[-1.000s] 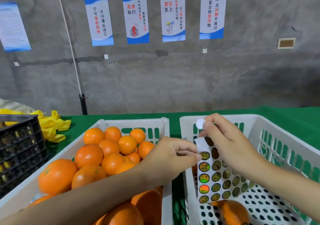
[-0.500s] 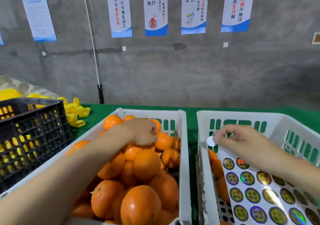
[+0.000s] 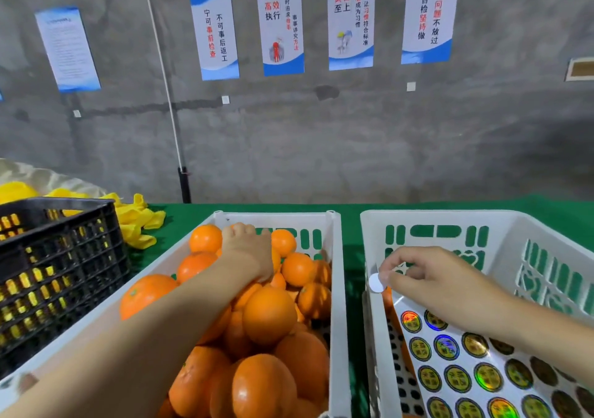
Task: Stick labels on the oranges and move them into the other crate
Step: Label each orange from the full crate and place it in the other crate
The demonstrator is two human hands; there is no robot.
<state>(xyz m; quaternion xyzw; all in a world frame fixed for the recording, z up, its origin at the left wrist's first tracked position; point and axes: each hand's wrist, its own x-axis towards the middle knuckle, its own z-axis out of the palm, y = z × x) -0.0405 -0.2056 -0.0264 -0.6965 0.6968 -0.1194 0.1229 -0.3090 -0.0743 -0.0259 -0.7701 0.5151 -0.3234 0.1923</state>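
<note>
1. The left hand (image 3: 247,250) is reaching into the left crate (image 3: 336,289) and lying on the oranges (image 3: 269,316) heaped near its far end. Its fingers are dipping out of sight behind the fruit, so I cannot tell whether it is gripping one.
2. The right hand (image 3: 437,284) is hovering over the right crate (image 3: 501,220), thumb and forefinger pinching a round white label (image 3: 376,283) just above that crate's left wall.
3. A sheet (image 3: 475,369) of shiny round labels is lying in the right crate under the right forearm, with a lone orange (image 3: 388,298) peeking out at its left edge.
4. Both white crates are sitting side by side on the green worktop (image 3: 352,250). A black crate (image 3: 64,273) is standing to the left, with yellow cloth (image 3: 138,221) behind it.
</note>
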